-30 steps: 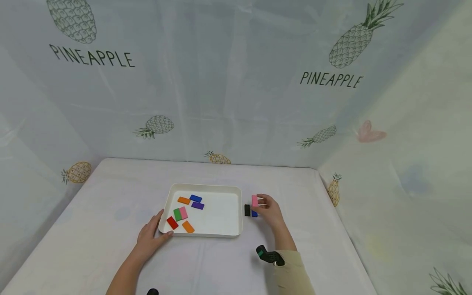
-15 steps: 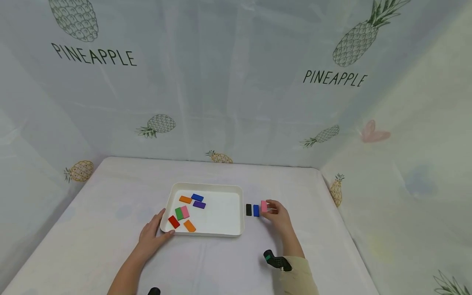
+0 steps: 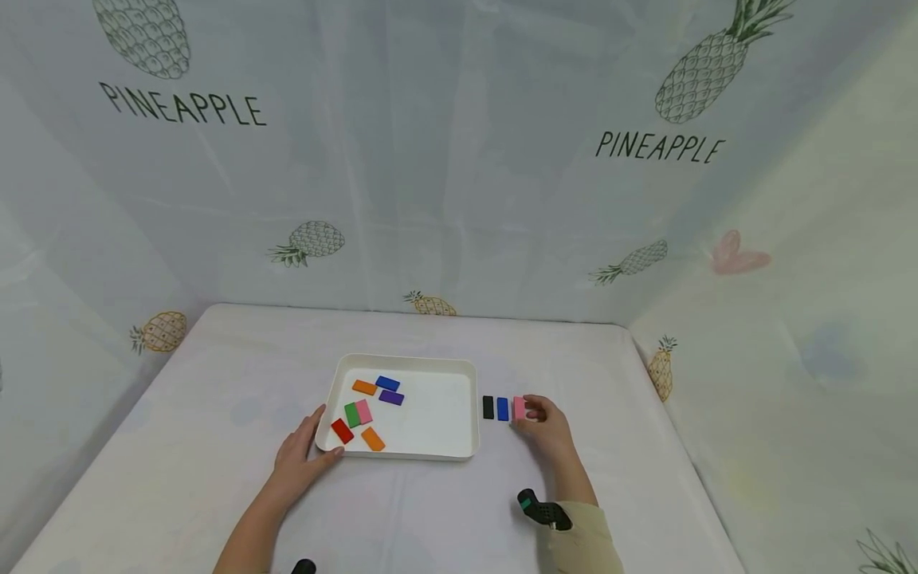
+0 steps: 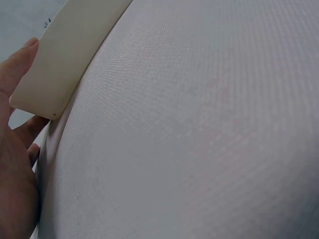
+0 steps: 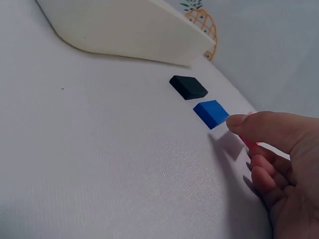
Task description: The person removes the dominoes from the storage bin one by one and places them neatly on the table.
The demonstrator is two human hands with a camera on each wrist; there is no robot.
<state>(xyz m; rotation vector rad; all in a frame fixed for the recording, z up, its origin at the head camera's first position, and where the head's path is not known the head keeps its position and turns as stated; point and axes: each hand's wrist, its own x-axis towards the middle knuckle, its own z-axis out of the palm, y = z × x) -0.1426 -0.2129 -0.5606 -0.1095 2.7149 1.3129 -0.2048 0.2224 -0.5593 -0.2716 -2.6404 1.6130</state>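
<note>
On the table's right side, my right hand (image 3: 547, 430) pinches a pink rectangular block (image 3: 519, 407) between thumb and fingers, low over the cloth. Just left of it lie a blue block (image 3: 503, 409) and a black block (image 3: 488, 407), side by side in a row. In the right wrist view, the thumb hides most of the pink block (image 5: 247, 142). My left hand (image 3: 297, 460) holds the white tray (image 3: 437, 458) at its near left corner, thumb at the front rim, fingers along the left side. In the left wrist view the thumb lies against the tray wall (image 4: 65, 59).
Several blocks lie inside the tray's left half, among them a red block (image 3: 342, 431), a green block (image 3: 352, 414) and a purple block (image 3: 391, 397). A white cloth covers the table (image 3: 430, 518). A pineapple-print curtain (image 3: 459, 159) rises behind it.
My right hand has carried the pink block rightward from above the blue block and lowered it to the right of that block. The left hand stays at the tray corner.
</note>
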